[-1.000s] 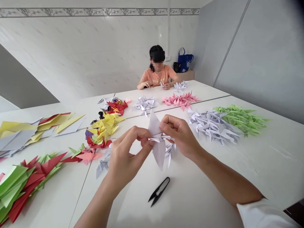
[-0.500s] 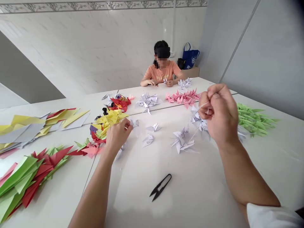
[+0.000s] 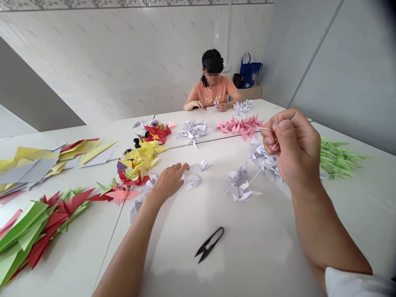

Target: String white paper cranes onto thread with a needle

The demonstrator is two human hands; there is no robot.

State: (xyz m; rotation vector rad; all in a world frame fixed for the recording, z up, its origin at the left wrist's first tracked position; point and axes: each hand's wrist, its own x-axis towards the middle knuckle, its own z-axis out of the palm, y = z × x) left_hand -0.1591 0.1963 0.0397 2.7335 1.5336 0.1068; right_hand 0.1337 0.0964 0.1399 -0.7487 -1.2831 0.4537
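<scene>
My left hand [image 3: 171,179] is low over the table with its fingers stretched to the right, beside two white paper cranes, one [image 3: 203,165] behind the other [image 3: 194,182]. More white paper lies partly hidden behind my left wrist. Raised on the right, my right hand [image 3: 295,150] pinches a thin white thread [image 3: 256,176]. The thread slants down to a small cluster of white paper cranes [image 3: 243,190] on the table. Whether a needle is between the fingers cannot be seen.
Black thread snips [image 3: 209,245] lie in front. Yellow cranes [image 3: 144,154], pink cranes [image 3: 239,126], green cranes [image 3: 342,156] and white cranes [image 3: 194,130] form piles. Folded red and green paper [image 3: 46,225] and paper sheets [image 3: 31,171] are at left. A person [image 3: 212,93] sits opposite.
My left hand has moved right, from beside the yellow pile towards the loose white cranes, its fingers now stretched out. My right hand has shifted slightly right with the thread.
</scene>
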